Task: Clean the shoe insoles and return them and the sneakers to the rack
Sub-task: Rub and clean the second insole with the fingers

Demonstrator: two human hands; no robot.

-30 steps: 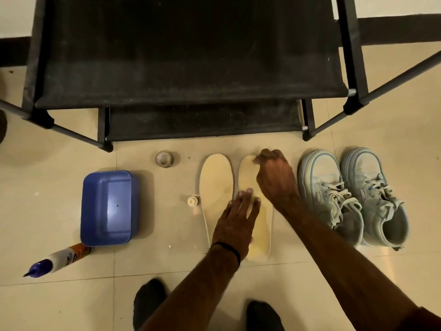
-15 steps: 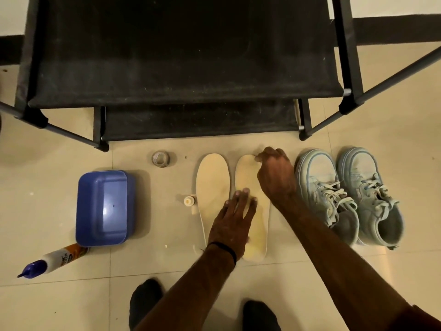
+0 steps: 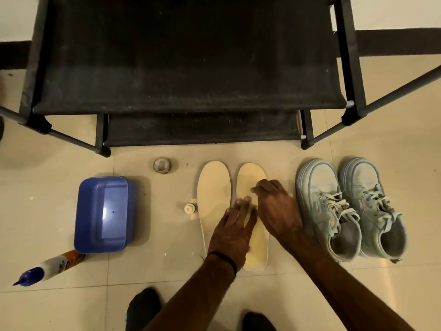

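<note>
- Left hand (image 3: 232,231): flat, fingers straight, pressing down across the two insoles at mid-length. Grip open, holding nothing.
- Right hand (image 3: 274,206): fingers curled, knuckles up, over the right insole (image 3: 249,177) just ahead of my left fingertips. Whatever is under the fingers is hidden, so I can't tell whether that grip holds anything.
- Left insole (image 3: 213,187): flat on the floor (image 3: 381,295), toe toward the rack, just beside the right insole, long edges nearly touching.
- Right insole looks yellower than the left, heel end showing below my left wrist.
- Sneakers (image 3: 350,209): pale blue pair, upright on the floor side by side, right of the insoles, toes toward the rack, laces loose.
- Rack (image 3: 186,68): black fabric shelves on a black tube frame, standing on the floor right ahead of the insoles and sneakers.
- Blue tub (image 3: 103,213): on the floor well left of the insoles.
- Squeeze bottle (image 3: 50,266): lying on its side, blue nozzle pointing left, its base end by the tub's near corner.
- Small white cap (image 3: 189,208): touching or just beside the left insole's outer edge.
- Small round jar (image 3: 162,165): on the floor between the tub and the insoles, near the rack's foot.
- Dark band on my left wrist.
</note>
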